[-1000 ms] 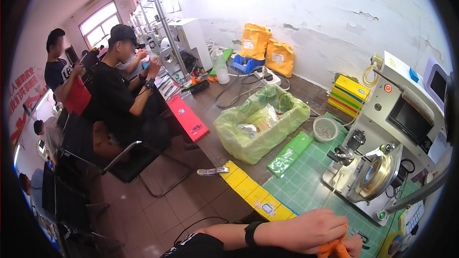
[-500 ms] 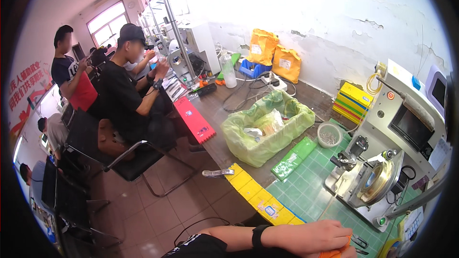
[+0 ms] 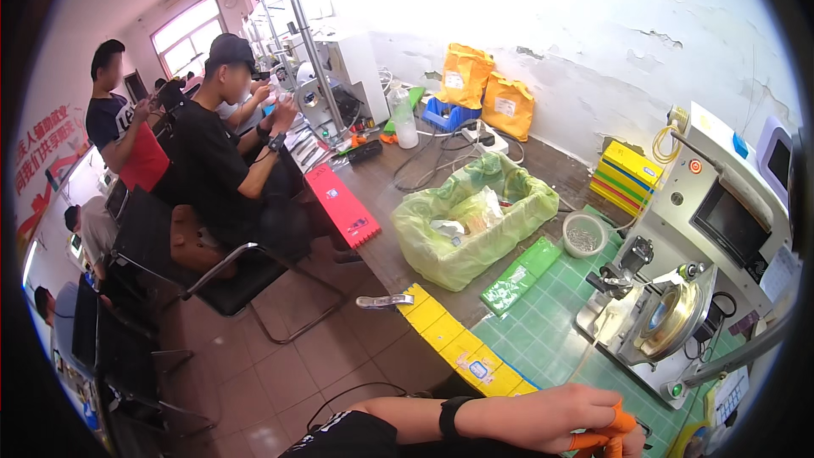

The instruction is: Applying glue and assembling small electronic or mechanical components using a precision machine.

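My left hand (image 3: 570, 414), with a black band on its wrist, reaches in from the lower edge above the green cutting mat (image 3: 543, 354). Its fingers are bent and closed, and orange finger cots (image 3: 625, 417) show at the fingertips. Against them, at the picture's lower edge, a small part of my right hand (image 3: 632, 443) shows with its fingers curled. Whatever lies between the two hands is hidden. A dark tool tip peeks out just beyond the fingers. Past my left forearm, a yellow strip of flat blocks (image 3: 458, 346) lines the table edge.
A bin lined with a green bag (image 3: 441, 265) stands mid-table, beside a green packet (image 3: 521, 276) and a tub of small metal parts (image 3: 583, 235). At right is a machine with a reel (image 3: 670, 322). A red panel (image 3: 342, 208) lies farther left, near a seated person (image 3: 216, 144).
My hands have drawn together, with more of the orange finger cots showing. The tweezers-like tool beside them is now mostly covered. The view has shifted slightly.
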Demonstrator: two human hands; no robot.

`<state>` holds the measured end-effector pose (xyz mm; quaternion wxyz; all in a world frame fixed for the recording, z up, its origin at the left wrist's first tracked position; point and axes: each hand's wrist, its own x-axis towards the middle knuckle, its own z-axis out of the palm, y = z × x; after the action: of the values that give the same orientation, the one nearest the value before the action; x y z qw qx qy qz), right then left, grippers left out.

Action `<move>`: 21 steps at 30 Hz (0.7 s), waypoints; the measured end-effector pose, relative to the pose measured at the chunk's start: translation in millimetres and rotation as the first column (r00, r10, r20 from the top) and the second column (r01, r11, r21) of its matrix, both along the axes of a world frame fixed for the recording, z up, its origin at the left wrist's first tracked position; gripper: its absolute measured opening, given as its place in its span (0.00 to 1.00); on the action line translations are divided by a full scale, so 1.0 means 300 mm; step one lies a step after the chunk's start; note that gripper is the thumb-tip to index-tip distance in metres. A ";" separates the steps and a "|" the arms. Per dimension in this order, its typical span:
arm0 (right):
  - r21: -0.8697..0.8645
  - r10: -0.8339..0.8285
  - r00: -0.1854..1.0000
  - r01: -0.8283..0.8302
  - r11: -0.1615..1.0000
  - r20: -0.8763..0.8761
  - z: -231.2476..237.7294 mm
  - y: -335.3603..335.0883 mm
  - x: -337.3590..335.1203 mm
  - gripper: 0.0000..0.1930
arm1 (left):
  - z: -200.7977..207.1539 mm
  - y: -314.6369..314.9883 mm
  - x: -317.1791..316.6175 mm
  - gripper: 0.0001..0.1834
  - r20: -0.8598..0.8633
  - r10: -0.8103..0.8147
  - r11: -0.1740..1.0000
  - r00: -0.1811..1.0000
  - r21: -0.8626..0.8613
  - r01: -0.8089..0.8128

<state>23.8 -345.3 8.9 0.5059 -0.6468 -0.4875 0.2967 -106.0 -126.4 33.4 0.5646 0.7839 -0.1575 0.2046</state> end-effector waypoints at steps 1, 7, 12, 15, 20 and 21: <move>0.001 -0.003 1.000 0.003 1.000 -0.002 0.031 0.021 -0.011 0.20 | 0.004 0.004 0.005 0.17 -0.002 -0.003 1.000 1.000 0.001 0.003; 0.002 0.163 0.975 -0.165 0.986 -0.148 0.121 0.102 -0.017 0.24 | 0.030 0.029 0.026 0.18 0.016 -0.098 0.995 0.995 0.027 0.098; -0.126 0.170 0.977 -0.154 0.980 0.130 0.085 0.103 0.024 0.22 | 0.084 0.076 0.003 0.18 -0.173 -0.095 0.995 0.980 0.013 0.099; -0.035 0.111 0.981 -0.107 0.994 0.161 0.132 0.106 -0.003 0.22 | 0.091 0.064 -0.006 0.18 -0.187 -0.062 0.997 0.981 0.024 0.067; -0.085 0.157 0.971 -0.143 0.986 0.183 0.105 0.080 -0.027 0.17 | 0.042 0.014 -0.029 0.16 -0.174 -0.018 1.000 0.985 0.018 0.021; -0.114 0.164 0.972 -0.146 0.983 0.169 0.106 0.076 -0.035 0.16 | 0.033 0.006 -0.040 0.16 -0.169 -0.016 0.999 0.986 0.028 0.021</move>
<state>13.4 -322.4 40.9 0.4024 -0.6552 -0.5643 0.3006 -118.1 -124.6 43.4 0.5662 0.8051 -0.1196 0.1300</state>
